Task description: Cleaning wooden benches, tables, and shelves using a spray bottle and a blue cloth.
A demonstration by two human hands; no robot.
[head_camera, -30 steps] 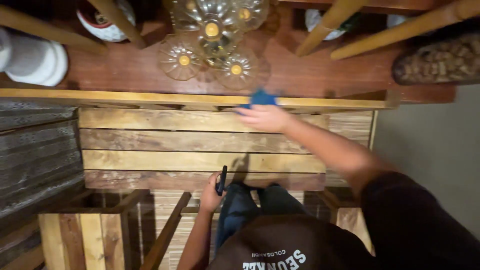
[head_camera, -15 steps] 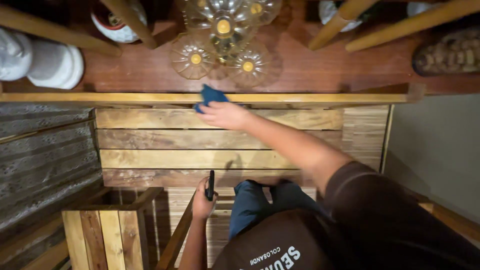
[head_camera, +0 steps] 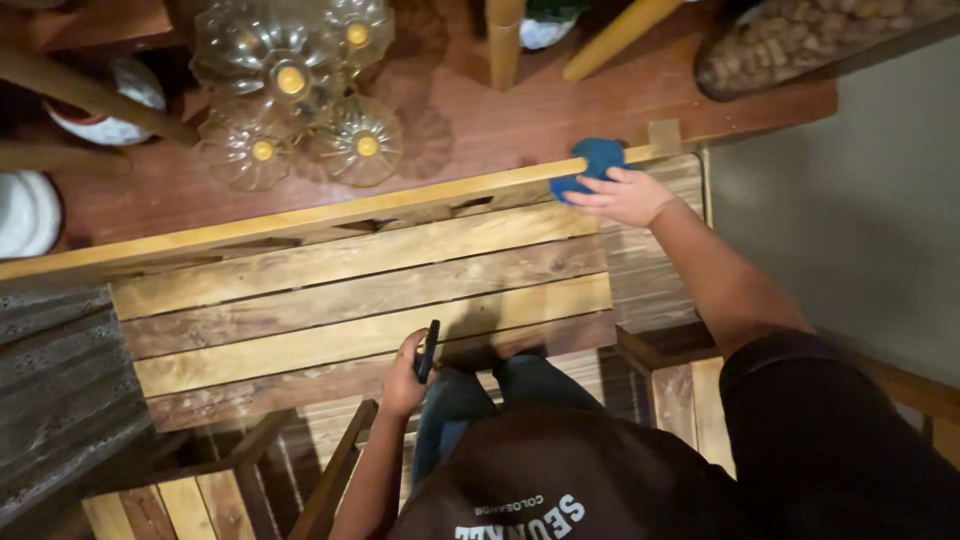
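Observation:
My right hand (head_camera: 626,196) presses a blue cloth (head_camera: 590,163) onto the light wooden top rail (head_camera: 300,220) of a slatted wooden wall, near the rail's right end. My arm reaches forward from the lower right. My left hand (head_camera: 405,375) hangs low in front of the slats and grips a thin black object (head_camera: 428,350), its kind unclear. Below I see my dark shirt and blue jeans.
Beyond the rail lies a red-brown wooden counter (head_camera: 480,110) with a cluster of clear glass bottles (head_camera: 290,90) with yellow caps. White dishes (head_camera: 25,210) sit far left. A container of brown pieces (head_camera: 790,45) is top right. Wooden crates (head_camera: 200,490) stand lower left.
My right hand slid the blue cloth along the top rail toward its right end. The view shifted, and my left hand still holds the black object.

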